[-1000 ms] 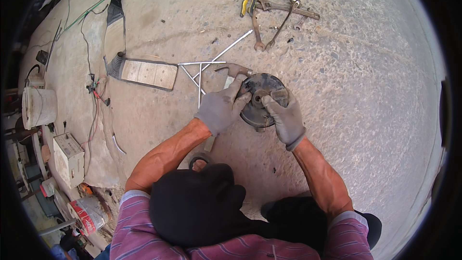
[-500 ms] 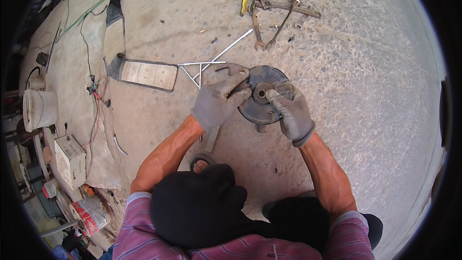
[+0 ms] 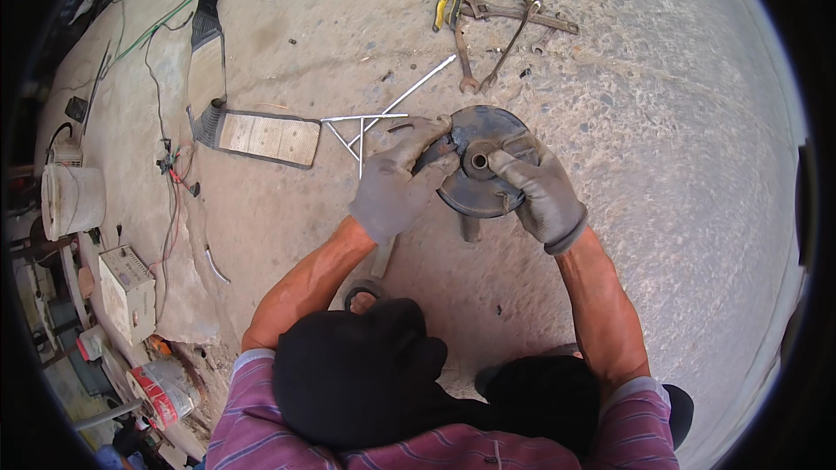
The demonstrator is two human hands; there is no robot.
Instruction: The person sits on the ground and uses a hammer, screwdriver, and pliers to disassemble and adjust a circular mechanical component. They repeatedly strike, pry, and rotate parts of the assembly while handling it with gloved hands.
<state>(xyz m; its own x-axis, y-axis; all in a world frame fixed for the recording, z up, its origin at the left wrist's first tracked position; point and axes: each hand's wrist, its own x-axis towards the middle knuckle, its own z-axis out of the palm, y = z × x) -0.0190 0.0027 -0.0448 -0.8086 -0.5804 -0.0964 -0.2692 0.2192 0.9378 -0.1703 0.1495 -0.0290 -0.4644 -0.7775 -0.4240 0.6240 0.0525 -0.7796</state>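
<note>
shifted forward since the earlier frame: one round, dark, scuffed disc (image 3: 479,183), held over rough concrete floor (image 3: 679,174). our left hand (image 3: 396,181), grey-gloved, grasping its left rim; tubular hub (image 3: 480,162), centred; our right hand (image 3: 549,193), likewise gloved, gripping its right side, apparently to balance it.

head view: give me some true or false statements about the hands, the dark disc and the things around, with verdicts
1. The left hand is at the left side of the dark disc. True.
2. The right hand is bare. False: the right hand is gloved in grey.
3. The pliers have yellow on their handles. True.
4. The disc's hub is closed over. False: the hub has a round opening.
5. A white bucket is toward the left of the picture. True.
</note>
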